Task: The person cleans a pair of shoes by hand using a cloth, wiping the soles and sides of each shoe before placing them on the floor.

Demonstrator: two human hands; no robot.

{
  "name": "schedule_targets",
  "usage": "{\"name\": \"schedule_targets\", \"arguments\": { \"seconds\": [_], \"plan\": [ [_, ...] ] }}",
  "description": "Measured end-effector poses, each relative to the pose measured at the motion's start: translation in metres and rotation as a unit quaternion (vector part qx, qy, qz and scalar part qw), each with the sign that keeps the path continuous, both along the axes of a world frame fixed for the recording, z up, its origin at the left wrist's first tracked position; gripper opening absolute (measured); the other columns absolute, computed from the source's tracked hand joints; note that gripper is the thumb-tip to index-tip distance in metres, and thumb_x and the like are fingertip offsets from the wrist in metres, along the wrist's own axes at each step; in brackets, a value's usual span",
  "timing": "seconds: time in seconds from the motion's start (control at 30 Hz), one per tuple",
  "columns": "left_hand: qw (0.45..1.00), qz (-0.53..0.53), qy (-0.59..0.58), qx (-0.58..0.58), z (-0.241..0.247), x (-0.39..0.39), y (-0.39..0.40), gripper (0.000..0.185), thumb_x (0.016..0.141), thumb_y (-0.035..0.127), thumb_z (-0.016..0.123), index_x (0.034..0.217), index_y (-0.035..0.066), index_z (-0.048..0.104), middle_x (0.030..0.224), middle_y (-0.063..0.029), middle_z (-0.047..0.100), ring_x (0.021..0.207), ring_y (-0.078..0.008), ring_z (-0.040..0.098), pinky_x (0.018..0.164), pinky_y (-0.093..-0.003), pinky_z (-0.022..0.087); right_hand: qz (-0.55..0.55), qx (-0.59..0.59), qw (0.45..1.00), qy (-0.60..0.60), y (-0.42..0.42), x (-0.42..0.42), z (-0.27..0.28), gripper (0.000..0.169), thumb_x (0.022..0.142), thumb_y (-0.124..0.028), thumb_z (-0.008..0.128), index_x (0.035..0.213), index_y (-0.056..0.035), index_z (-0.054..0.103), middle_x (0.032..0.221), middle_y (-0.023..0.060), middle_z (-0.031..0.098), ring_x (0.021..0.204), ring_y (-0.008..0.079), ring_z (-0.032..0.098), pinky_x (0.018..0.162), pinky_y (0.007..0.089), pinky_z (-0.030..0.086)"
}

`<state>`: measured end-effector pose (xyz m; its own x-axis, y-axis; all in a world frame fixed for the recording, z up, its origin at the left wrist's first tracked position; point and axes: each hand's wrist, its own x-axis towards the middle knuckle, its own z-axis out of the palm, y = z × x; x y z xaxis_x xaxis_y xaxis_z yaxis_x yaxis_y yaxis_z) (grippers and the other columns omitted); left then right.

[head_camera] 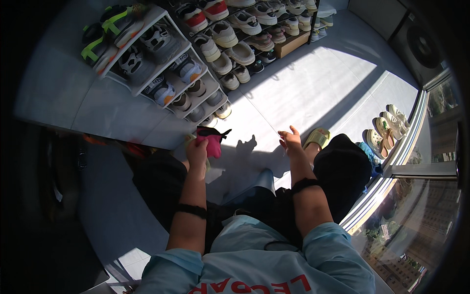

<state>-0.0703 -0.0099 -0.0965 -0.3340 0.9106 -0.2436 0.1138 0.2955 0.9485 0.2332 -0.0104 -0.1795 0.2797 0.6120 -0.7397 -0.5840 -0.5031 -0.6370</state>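
My left hand (197, 151) grips a pink cloth item with black trim (210, 142); its exact kind cannot be told. Some dark strips stick out from its right edge. My right hand (290, 140) hangs above the sunlit floor to the right, with its fingers apart and nothing seen in it. A pale green slipper (318, 137) on my foot shows just beyond that hand. Both forearms wear black bands.
A white rack (161, 14) holds several pairs of shoes, and a dark rack (312, 22) beside it holds more. Clogs (376, 142) and white sneakers (398, 115) line the window side at right. A cardboard box (292, 45) sits low in the dark rack.
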Motion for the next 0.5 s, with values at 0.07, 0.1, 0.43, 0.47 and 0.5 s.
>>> {"name": "schedule_targets", "arguments": {
  "seconds": [0.07, 0.1, 0.43, 0.47, 0.5],
  "plan": [
    [0.999, -0.04, 0.021, -0.005, -0.001, 0.014, -0.001, 0.02, 0.078, 0.013, 0.062, 0.09, -0.003, 0.06, 0.081, -0.0063, 0.061, 0.071, -0.0145, 0.057, 0.064, -0.028, 0.044, 0.119, 0.062, 0.991, 0.007, -0.005, -0.004, 0.02, 0.071, 0.079, -0.031, 0.068, 0.134, -0.0076, 0.03, 0.107, 0.0057, 0.055, 0.096, 0.016, 0.049, 0.083, 0.0329, 0.042],
    [0.998, -0.065, -0.005, -0.003, -0.011, 0.023, -0.002, 0.021, 0.077, 0.014, 0.063, 0.091, -0.003, 0.06, 0.081, -0.0067, 0.061, 0.07, -0.0146, 0.057, 0.063, -0.0286, 0.045, 0.182, 0.11, 0.976, 0.043, -0.007, -0.003, 0.027, 0.084, 0.077, -0.034, 0.068, 0.14, -0.007, 0.019, 0.117, 0.0083, 0.053, 0.107, 0.0197, 0.046, 0.092, 0.0372, 0.038],
    [0.938, -0.321, 0.126, 0.033, 0.041, 0.142, -0.002, 0.027, 0.071, 0.008, 0.065, 0.096, -0.002, 0.061, 0.084, -0.0099, 0.063, 0.074, -0.0168, 0.061, 0.067, -0.0285, 0.049, 0.356, 0.221, 0.904, 0.08, -0.018, 0.015, 0.065, 0.025, 0.08, -0.022, 0.066, 0.1, -0.0089, 0.06, 0.084, -0.0002, 0.061, 0.07, 0.0083, 0.055, 0.064, 0.0232, 0.045],
    [0.935, -0.329, 0.128, 0.038, 0.047, 0.149, 0.001, 0.026, 0.071, 0.007, 0.064, 0.095, -0.002, 0.061, 0.084, -0.0095, 0.064, 0.074, -0.0164, 0.061, 0.066, -0.028, 0.049, 0.333, 0.241, 0.906, 0.097, -0.022, 0.023, 0.063, 0.024, 0.08, -0.021, 0.066, 0.1, -0.0094, 0.06, 0.085, -0.0002, 0.061, 0.071, 0.0085, 0.056, 0.064, 0.0232, 0.045],
    [0.941, -0.331, 0.076, 0.016, 0.048, 0.151, 0.005, 0.026, 0.071, 0.006, 0.063, 0.095, -0.002, 0.061, 0.085, -0.0091, 0.064, 0.073, -0.016, 0.061, 0.065, -0.0276, 0.048, 0.344, 0.282, 0.893, 0.068, -0.029, 0.028, 0.071, 0.02, 0.081, -0.022, 0.064, 0.098, -0.0115, 0.062, 0.085, -0.0002, 0.062, 0.074, 0.0076, 0.056, 0.067, 0.0236, 0.046]
  ]
}}
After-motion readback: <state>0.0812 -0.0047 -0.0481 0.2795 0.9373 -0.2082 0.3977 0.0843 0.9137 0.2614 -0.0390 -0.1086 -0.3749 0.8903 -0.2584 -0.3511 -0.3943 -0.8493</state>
